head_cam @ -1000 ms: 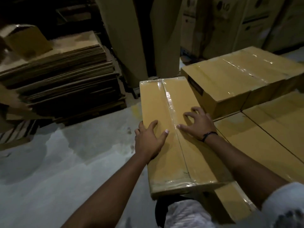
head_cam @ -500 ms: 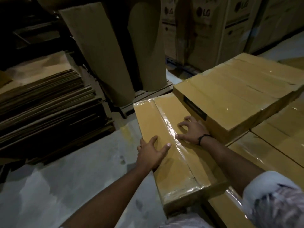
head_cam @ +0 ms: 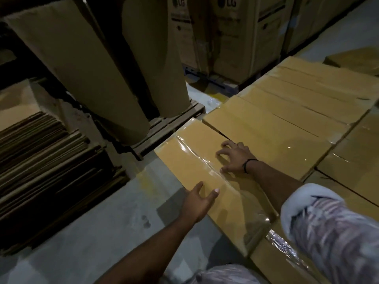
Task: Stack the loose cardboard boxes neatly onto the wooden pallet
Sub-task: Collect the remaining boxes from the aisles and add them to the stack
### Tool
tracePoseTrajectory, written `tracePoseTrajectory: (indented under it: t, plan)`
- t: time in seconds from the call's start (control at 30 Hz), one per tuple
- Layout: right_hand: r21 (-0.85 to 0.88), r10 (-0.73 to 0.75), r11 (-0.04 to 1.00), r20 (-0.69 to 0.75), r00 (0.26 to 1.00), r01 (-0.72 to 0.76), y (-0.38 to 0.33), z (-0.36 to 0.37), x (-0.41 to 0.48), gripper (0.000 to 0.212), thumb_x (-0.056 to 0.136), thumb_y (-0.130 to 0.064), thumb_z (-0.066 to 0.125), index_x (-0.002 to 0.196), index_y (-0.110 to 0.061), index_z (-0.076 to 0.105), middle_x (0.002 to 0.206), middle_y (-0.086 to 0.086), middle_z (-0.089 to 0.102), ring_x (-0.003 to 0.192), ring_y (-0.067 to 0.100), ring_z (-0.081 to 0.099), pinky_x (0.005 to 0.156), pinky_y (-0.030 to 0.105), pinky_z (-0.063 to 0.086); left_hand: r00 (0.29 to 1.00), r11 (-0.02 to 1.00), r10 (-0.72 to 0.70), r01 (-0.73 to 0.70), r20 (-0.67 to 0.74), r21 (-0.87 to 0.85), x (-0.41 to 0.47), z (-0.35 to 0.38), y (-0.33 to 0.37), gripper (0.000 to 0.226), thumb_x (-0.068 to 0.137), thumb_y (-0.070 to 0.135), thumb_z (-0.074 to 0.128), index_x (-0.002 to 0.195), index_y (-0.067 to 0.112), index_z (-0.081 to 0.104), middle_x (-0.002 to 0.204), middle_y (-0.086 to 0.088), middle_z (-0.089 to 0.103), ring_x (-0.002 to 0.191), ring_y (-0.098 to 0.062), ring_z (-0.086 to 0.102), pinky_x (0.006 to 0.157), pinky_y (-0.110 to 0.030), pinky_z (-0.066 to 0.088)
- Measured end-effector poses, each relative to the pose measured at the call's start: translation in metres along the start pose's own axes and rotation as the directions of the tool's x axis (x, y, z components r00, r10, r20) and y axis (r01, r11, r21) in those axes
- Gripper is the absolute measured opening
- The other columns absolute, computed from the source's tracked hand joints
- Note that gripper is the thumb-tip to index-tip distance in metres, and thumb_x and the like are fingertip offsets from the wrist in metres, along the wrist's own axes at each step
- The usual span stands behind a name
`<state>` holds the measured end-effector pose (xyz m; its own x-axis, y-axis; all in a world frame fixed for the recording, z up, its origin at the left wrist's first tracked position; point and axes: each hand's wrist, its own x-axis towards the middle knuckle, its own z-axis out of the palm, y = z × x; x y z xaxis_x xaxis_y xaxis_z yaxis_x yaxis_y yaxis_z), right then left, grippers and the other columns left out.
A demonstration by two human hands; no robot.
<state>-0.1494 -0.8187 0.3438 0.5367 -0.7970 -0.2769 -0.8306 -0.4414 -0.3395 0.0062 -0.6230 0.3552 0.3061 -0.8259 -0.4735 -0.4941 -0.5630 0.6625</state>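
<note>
Flattened cardboard stack [head_cam: 41, 160]: far left, on the floor [head_cam: 82, 232].
Paper rolls [head_cam: 86, 64]: leaning, standing on a slatted pallet [head_cam: 170, 128] beyond the box.
Left hand [head_cam: 198, 202]: released, fingers spread, laid over the taped box's left long edge.
Taped box [head_cam: 196, 167]: beneath both hands, on a lower box layer [head_cam: 352, 160].
Right hand [head_cam: 233, 158]: released, fingers splayed, tips pressing the box top right of the tape seam.
Higher box [head_cam: 276, 128]: just right, touching.

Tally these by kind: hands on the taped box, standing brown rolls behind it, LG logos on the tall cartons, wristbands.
Hands on the taped box: 2, left hand and right hand
Standing brown rolls: 2
LG logos: 2
Wristband: 1
Total: 7
</note>
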Motion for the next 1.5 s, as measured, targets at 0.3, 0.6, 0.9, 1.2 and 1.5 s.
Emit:
tracePoseTrajectory:
  t: [0.3, 0.6, 0.9, 1.2, 1.5]
  plan:
    - [-0.177, 0.136, 0.975, -0.010, 0.991, -0.136, -0.007, 0.033, 0.020, 0.048, 0.096, -0.035, 0.050, 0.144, -0.033, 0.049, 0.157, 0.002, 0.032, 0.138, 0.033, 0.031, 0.111, 0.051, 0.027, 0.913, 0.979, -0.033, -0.053, 0.407, 0.199, 0.084, -0.026, -0.003, 0.085, 0.095, 0.054, 0.065, 0.161, 0.015, 0.028, 0.153, -0.006, 0.051, 0.136, -0.021, 0.051, 0.101, -0.024, 0.040]
    - [0.100, 0.449, 0.892, -0.103, 0.888, -0.440, -0.057, 0.124, -0.038, 0.039, 0.097, -0.048, 0.050, 0.135, -0.037, 0.050, 0.163, 0.000, 0.022, 0.148, 0.029, 0.017, 0.117, 0.050, 0.020, 0.943, 0.688, 0.106, -0.300, 0.317, 0.661, 0.199, -0.097, -0.009, 0.063, 0.086, 0.051, 0.072, 0.137, 0.019, 0.057, 0.125, -0.009, 0.065, 0.110, -0.027, 0.065, 0.087, -0.033, 0.053]
    - [0.278, 0.867, 0.493, -0.075, 0.493, -0.824, -0.111, 0.152, -0.065, 0.070, 0.087, -0.070, 0.053, 0.145, -0.033, 0.040, 0.167, 0.006, 0.006, 0.150, 0.037, 0.008, 0.118, 0.056, 0.016, 0.927, 0.632, 0.292, -0.373, 0.237, 0.680, 0.290, -0.159, -0.036, 0.083, 0.080, 0.058, 0.076, 0.148, 0.029, 0.040, 0.154, -0.017, 0.025, 0.134, -0.047, 0.036, 0.100, -0.056, 0.046]
    - [0.508, 0.998, -0.028, 0.067, 0.007, -0.861, -0.137, 0.171, -0.089, 0.125, 0.062, -0.092, 0.060, 0.159, -0.032, 0.007, 0.166, 0.015, -0.012, 0.150, 0.049, 0.004, 0.114, 0.070, 0.017, 0.850, 0.724, 0.378, -0.518, 0.367, 0.455, 0.312, -0.165, -0.049, 0.080, 0.083, 0.046, 0.079, 0.145, 0.017, 0.039, 0.134, -0.020, 0.054, 0.117, -0.043, 0.059, 0.092, -0.049, 0.051]
    - [0.521, 0.999, -0.013, 0.038, 0.007, -0.853, -0.131, 0.167, -0.090, 0.126, 0.057, -0.089, 0.069, 0.157, -0.039, 0.010, 0.167, 0.015, -0.002, 0.146, 0.052, 0.015, 0.113, 0.066, 0.023, 0.807, 0.709, 0.405, -0.574, 0.430, 0.409, 0.321, -0.171, -0.053, 0.085, 0.082, 0.043, 0.080, 0.151, 0.018, 0.036, 0.136, -0.018, 0.055, 0.124, -0.040, 0.056, 0.099, -0.052, 0.051]
